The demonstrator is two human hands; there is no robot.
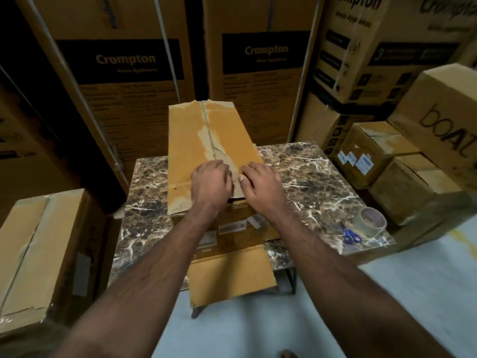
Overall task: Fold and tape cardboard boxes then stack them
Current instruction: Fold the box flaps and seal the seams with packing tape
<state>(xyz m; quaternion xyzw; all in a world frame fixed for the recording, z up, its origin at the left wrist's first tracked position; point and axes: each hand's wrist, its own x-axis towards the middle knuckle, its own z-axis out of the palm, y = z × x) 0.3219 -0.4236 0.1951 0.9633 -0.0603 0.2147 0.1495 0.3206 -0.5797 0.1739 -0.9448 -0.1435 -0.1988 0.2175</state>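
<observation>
Two flaps meet under my hands on the box (206, 140), which lies lengthwise on the tabletop (304, 177), so I judge the folding half done at best. From the head view, my left hand (210, 183) presses down near the seam with curled fingers, and my right hand (260, 180) lies flatter just beside it, thumb at the flap edge; whether either grip truly pinches cardboard I cannot tell. One near flap (232, 275) hangs open over the tabletop's front edge. Tape (370, 222) and scissors (351, 236) sit untouched, well to my right. Taping and stacking are still left, I reckon.
</observation>
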